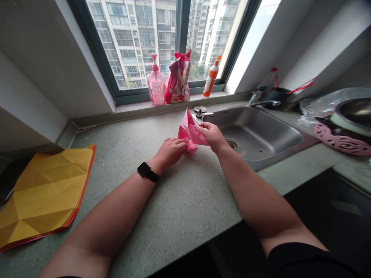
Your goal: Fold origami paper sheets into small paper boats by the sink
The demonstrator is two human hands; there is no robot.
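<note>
A folded pink origami paper (189, 133) sits near the centre of the frame, between both hands and just beside the near end of the sink. The left hand (171, 151), with a black smartwatch (147, 171) on its wrist, has its grip closed on the lower left of the paper. The right hand (213, 136) reaches in from the lower right, its grip pinched together on a pink flap at the paper's right side. Behind the hands, a stainless steel sink (255, 133) with a curved metal faucet (263, 103) is set into the speckled grey-green counter (179, 200). At the lower left, a stack of creased yellow paper (46, 193) with orange-red edges lies flat on the counter. Along the windowsill (136, 106) at upper centre stand a pink pump bottle (155, 81), a pink-and-red bag (178, 77) tied with a ribbon, and an orange-and-white squeeze bottle (211, 76). At the right edge, a metal pot (355, 112) sits on a pink perforated mat (342, 142).
</note>
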